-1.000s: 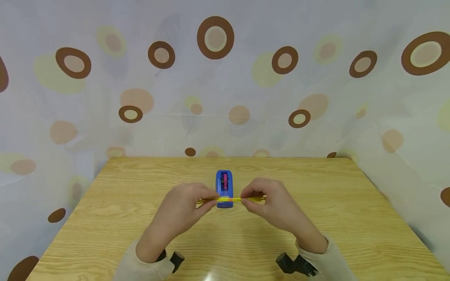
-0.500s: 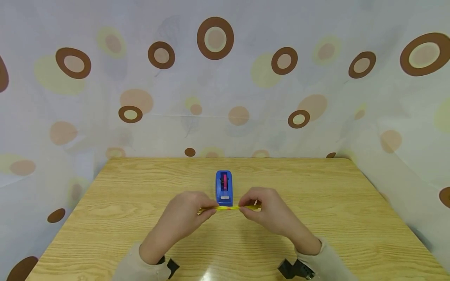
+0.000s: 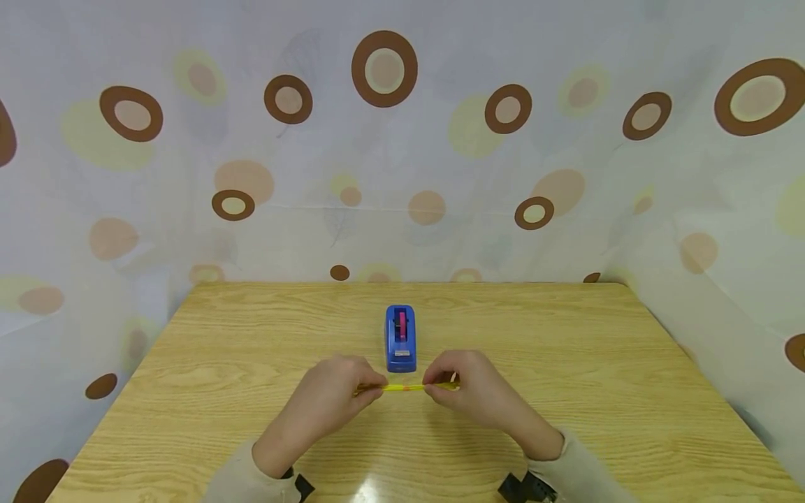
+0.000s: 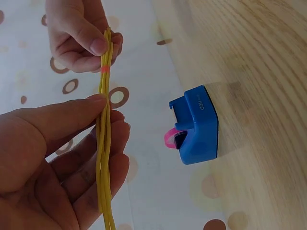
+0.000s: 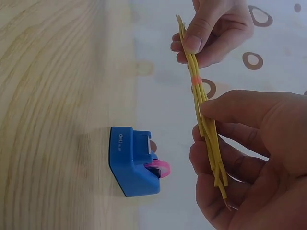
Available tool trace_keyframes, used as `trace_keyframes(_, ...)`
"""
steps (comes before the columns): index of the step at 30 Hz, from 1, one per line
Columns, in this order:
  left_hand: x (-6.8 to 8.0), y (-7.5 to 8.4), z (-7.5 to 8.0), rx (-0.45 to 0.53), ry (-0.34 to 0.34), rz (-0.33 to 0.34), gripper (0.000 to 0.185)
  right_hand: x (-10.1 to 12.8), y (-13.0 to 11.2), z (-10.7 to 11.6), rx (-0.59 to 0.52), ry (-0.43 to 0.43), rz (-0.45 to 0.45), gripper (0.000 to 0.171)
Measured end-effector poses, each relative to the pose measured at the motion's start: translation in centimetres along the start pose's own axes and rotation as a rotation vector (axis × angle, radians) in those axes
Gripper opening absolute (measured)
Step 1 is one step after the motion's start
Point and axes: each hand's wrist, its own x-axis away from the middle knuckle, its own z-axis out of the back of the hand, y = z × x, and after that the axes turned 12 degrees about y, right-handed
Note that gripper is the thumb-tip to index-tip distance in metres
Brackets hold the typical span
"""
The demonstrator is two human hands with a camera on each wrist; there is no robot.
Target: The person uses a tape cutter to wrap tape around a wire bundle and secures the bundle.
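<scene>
Both hands hold a thin bundle of yellow sticks (image 3: 405, 387) level above the table, just in front of a blue tape dispenser (image 3: 400, 337). My left hand (image 3: 339, 398) pinches the bundle's left end between thumb and fingers, and my right hand (image 3: 462, 391) pinches the right end. A small band of pink tape (image 4: 105, 70) wraps the bundle (image 4: 103, 143) near its middle. The dispenser (image 4: 196, 127) carries a pink tape roll (image 5: 158, 168) with a loose tab sticking out. In the right wrist view the bundle (image 5: 204, 120) runs between both hands.
The wooden table (image 3: 566, 391) spreads bare wood on both sides of the hands. A white curtain with brown and yellow circles (image 3: 383, 70) closes in the table at the back and both sides.
Both hands have drawn the stick bundle toward me, from over the dispenser's front end to a spot clear of it. The dispenser has not moved.
</scene>
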Motion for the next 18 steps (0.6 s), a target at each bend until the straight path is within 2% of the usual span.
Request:
trace_keyframes(7, 0.3, -0.4, -0.7, 0.029, -0.028, 0.020, 0.010, 0.1, 0.6, -0.6, -0.016, -0.028, -0.008, 0.006)
trace_keyframes(18, 0.8, -1.1, -1.5, 0.022, -0.084, 0.024, 0.011, 0.4, 1.7, -1.7, -0.013, -0.097, -0.040, 0.006)
